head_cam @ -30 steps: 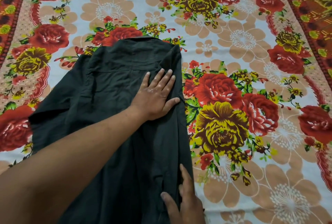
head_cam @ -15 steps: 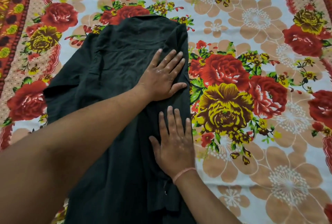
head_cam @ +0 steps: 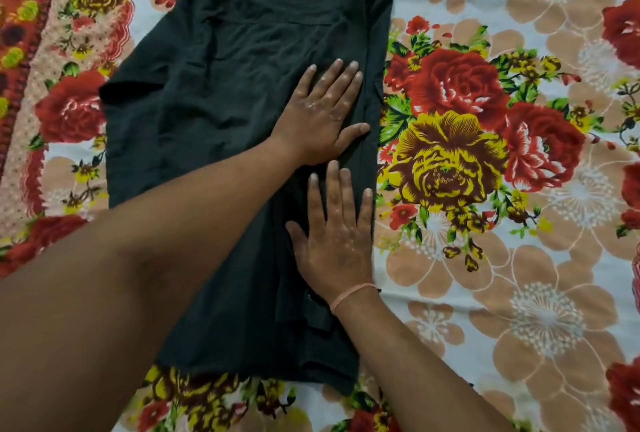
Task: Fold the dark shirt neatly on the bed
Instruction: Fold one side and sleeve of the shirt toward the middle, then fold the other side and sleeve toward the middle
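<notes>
The dark shirt (head_cam: 221, 92) lies flat on the flowered bed sheet (head_cam: 519, 258), collar toward the top edge of the view. Its right side is folded in, making a straight right edge, and one short sleeve sticks out at the left. My left hand (head_cam: 323, 116) rests palm down on the upper right part of the shirt, fingers spread. Just below it, my right hand (head_cam: 334, 234) also lies flat on the folded strip, a pink thread around its wrist. Neither hand grips the cloth. My left forearm covers the shirt's lower left part.
The sheet spreads wide to the right of the shirt, with large red and yellow roses. A dark red patterned border (head_cam: 20, 50) runs down the far left. The shirt's hem ends near the bottom of the view.
The view has tilted down, so the shirt sits higher in the picture and its hem shows. My right hand came up from the bottom edge and lies flat on the shirt below my left hand.
</notes>
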